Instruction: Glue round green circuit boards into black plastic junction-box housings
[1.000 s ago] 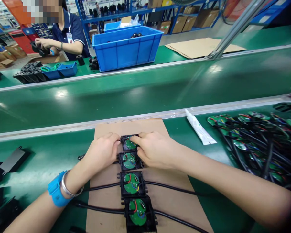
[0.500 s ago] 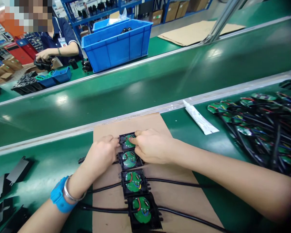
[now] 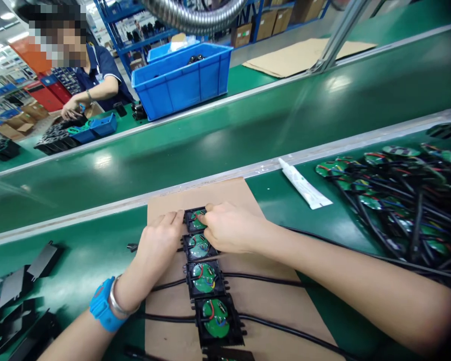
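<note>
Black case (image 3: 188, 214) with green circuit board (image 3: 197, 221): one, placed at the twelve o'clock end of a row of similar cases (image 3: 204, 279), on cardboard sheet (image 3: 169, 200). Left hand (image 3: 162, 239): fingers curled, tips set at the case's nine o'clock edge; whether it is pinched cannot be told. Right hand (image 3: 227, 226): fingers bent over the three o'clock side; pinch hidden. White tube (image 3: 306, 186): one, laid at two o'clock from the right hand.

On the cardboard sheet (image 3: 263, 301), the right hand (image 3: 229, 226) hides part of the farthest black housing (image 3: 191, 219); the nearest housing (image 3: 225, 353) runs off the bottom edge.
</note>
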Motion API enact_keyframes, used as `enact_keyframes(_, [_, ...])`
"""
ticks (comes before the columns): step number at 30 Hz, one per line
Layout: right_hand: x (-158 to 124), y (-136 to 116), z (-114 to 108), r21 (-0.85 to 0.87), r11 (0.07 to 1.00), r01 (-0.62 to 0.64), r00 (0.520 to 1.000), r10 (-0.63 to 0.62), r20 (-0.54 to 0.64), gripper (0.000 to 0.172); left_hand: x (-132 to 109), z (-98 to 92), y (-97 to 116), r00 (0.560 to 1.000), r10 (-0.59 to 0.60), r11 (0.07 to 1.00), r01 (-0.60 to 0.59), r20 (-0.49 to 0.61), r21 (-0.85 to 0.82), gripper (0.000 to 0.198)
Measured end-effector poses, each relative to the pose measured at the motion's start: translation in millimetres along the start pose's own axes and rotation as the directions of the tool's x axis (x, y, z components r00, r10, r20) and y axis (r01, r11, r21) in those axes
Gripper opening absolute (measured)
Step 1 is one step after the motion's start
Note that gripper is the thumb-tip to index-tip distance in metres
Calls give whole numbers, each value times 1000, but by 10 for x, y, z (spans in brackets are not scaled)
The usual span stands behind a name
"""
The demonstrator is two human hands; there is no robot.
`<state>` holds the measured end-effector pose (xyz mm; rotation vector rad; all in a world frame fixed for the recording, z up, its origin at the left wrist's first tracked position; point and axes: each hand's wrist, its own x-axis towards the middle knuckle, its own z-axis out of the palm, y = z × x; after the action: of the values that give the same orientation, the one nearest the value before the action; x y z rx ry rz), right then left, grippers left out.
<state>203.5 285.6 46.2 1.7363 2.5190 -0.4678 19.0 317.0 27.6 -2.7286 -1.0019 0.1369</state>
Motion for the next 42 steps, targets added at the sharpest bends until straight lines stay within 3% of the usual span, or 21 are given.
enact_keyframes(4, [0,27,-39,44,999,-15,1000,14,24,40,-39,61,57,1000,-13,993,16,27,-121,57])
enact_keyframes(8, [-23,187,-97,193,979,67,994,-81,69,45,-17,83,28,997,-35,960,54,73,-274,53])
enact_keyframes(11, [-89,303,-108,302,949,94,993,-112,42,56,8,51,-3,998,-51,925,57,24,-377,47])
enact_keyframes(13, [-137,339,-78,316,947,53,999,-54,-8,53,40,46,1,995,-60,910,24,-75,-414,40])
enact_keyframes(16, [-186,333,14,234,972,25,995,-2,-101,29,111,106,21,981,41,884,-124,-189,-451,30])
enact_keyframes(18, [-196,315,90,149,988,27,989,-5,-145,21,152,175,27,974,113,858,-196,-198,-475,25])
enact_keyframes(21, [-176,300,223,49,996,68,974,-56,-219,21,171,261,29,976,105,849,-187,-189,-494,25])
enact_keyframes(26, [-101,327,449,173,972,160,878,-61,-474,23,148,289,41,977,101,842,-183,-186,-507,25])
enact_keyframes(32, [-82,363,399,180,979,94,916,-15,-400,19,151,229,55,979,104,852,-179,-177,-492,20])
enact_keyframes(38, [-51,369,315,138,990,34,953,10,-304,15,138,224,63,978,101,884,-171,-180,-435,49])
enact_keyframes(42, [-58,352,365,-21,1000,-2,955,-4,-295,14,146,217,83,978,132,892,-190,-164,-410,49])
